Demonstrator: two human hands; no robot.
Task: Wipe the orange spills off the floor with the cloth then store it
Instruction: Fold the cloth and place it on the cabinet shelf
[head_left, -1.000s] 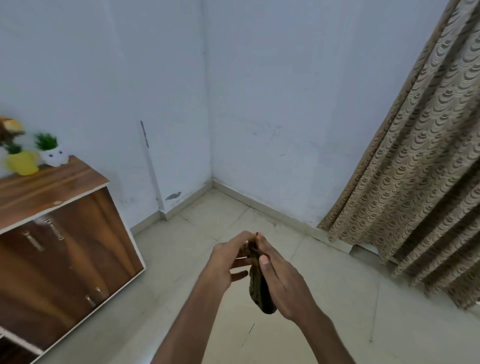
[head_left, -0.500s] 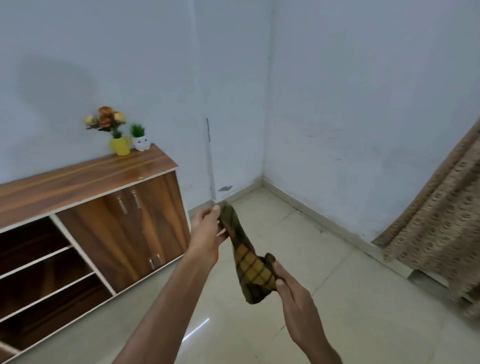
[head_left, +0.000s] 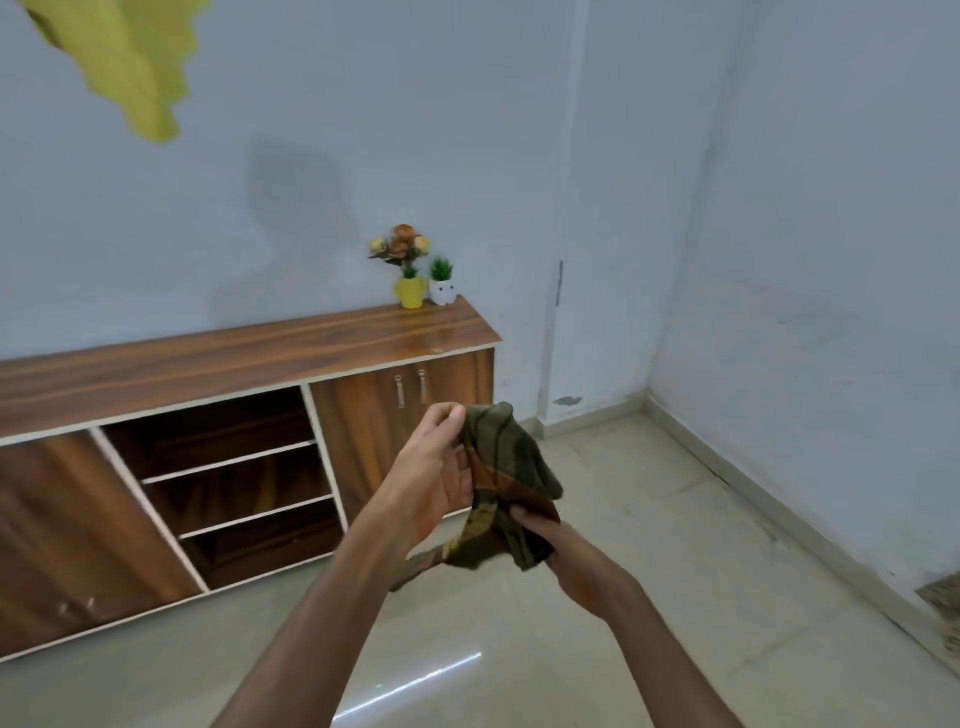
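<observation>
Both the left hand (head_left: 434, 467) and right hand (head_left: 561, 545) pinch the checked cloth (head_left: 498, 488) in mid-air, apparently folding it for storage, likely next onto the cabinet's open shelves (head_left: 234, 467).

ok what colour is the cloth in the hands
Dark olive green cloth with brownish-orange check lines, seen in the head view.

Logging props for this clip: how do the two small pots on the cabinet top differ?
The yellow pot holds a bunch of orange and cream flowers; the white pot holds a short green plant. The yellow pot's flowers rise higher than the white pot's plant. The yellow pot stands left of the white one. Both stand upright, side by side, at the wooden cabinet's right end, against the wall.
</observation>
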